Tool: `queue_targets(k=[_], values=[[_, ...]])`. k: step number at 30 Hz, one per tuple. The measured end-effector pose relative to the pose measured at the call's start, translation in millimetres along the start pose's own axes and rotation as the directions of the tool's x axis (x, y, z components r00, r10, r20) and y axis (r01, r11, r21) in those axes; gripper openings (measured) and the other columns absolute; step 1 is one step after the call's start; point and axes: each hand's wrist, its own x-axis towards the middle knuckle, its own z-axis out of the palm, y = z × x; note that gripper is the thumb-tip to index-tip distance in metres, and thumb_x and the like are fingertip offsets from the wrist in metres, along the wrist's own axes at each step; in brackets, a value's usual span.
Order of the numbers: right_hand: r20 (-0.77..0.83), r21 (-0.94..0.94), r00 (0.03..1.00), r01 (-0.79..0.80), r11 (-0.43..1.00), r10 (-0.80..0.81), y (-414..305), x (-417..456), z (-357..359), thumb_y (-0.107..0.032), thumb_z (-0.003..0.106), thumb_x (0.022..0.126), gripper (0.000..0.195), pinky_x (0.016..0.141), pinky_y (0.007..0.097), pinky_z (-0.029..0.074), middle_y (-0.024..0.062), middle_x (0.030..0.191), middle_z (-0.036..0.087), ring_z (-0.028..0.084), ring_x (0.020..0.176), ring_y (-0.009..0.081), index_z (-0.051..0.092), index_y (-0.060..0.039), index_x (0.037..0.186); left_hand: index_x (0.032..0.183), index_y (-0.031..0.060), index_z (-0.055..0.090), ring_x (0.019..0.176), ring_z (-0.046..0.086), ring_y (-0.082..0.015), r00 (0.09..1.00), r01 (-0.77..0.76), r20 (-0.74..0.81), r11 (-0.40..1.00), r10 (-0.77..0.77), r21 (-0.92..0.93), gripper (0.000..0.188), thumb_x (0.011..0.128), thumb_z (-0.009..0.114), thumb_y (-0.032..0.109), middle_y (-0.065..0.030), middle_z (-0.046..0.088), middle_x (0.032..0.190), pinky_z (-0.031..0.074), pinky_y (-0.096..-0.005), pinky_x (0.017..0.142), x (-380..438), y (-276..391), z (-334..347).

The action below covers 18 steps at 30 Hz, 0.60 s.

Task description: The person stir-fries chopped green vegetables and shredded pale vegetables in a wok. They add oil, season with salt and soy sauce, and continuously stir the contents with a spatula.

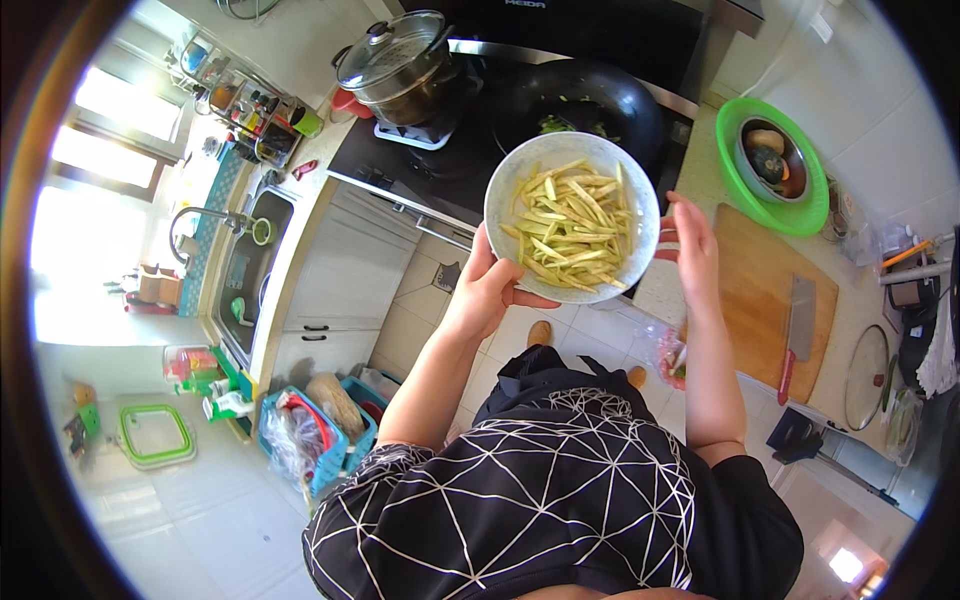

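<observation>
A pale speckled bowl (499, 187) of cut strips of a pale green vegetable, perhaps eggplant (574, 225), is held up in front of the hob. My left hand (487, 281) grips its lower left rim, thumb on the near side and fingers underneath. At the right rim is my right hand (691, 244), its fingers apart and the thumb off the bowl; whether the fingertips touch the rim I cannot tell. Behind the bowl, partly hidden by it, a dark wok (622, 97) sits on the black hob (465, 176) with chopped green bits (559, 125) inside.
A lidded steamer pot (401, 75) stands on the hob's left. To the right, a cleaver (801, 322) lies on a wooden cutting board (742, 292), below a green basin (731, 157) holding a metal bowl (799, 169). A glass lid (862, 375) and the sink (262, 217) flank me.
</observation>
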Motion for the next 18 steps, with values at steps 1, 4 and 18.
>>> queue_targets(k=[1, 4, 18], values=[[-0.147, -0.155, 0.989, -0.001, 0.988, -0.022, 6.5, 9.6, 24.3, -0.037, 0.063, 0.096, 0.052, 0.063, 0.0281, 0.055, 0.0092, 0.094, 0.067, 0.064, 0.077, 0.0160, 0.052, -0.0030, 0.134, 0.152, 0.0141, 0.015, 0.113, 0.062, -0.0386, 0.999, 0.014, -0.030, 1.000, -0.014, -0.004, 0.071, 0.087, 0.037, -0.006, -0.0182, 0.044, 0.138, 0.064, -0.0485, 0.074, 5.1, 9.8, -16.0], [-0.072, -0.629, 0.989, 0.056, 0.775, -0.130, 22.9, 20.0, 68.9, -0.035, 0.079, 0.081, 0.077, 0.078, 0.0381, 0.053, 0.0205, 0.115, 0.056, 0.064, 0.092, 0.0281, 0.042, -0.0063, 0.142, 0.150, 0.0136, 0.018, 0.110, 0.063, -0.0377, 0.997, 0.011, -0.082, 0.999, -0.014, -0.039, 0.068, 0.087, 0.037, -0.004, -0.0191, 0.045, 0.137, 0.065, -0.0472, 0.072, 23.4, 33.9, -59.0], [-0.048, -0.871, 0.958, 0.099, 0.480, -0.284, -19.8, 60.0, 69.6, -0.030, 0.063, 0.093, 0.028, 0.074, 0.0433, 0.053, 0.0191, 0.092, 0.070, 0.067, 0.085, 0.0372, 0.068, -0.0154, 0.117, 0.151, 0.0115, 0.020, 0.096, 0.070, -0.0317, 1.000, -0.011, -0.006, 0.949, 0.013, 0.314, 0.067, 0.090, 0.044, -0.004, -0.0175, 0.061, 0.116, 0.065, -0.0443, 0.066, 164.6, 85.5, -103.6]])
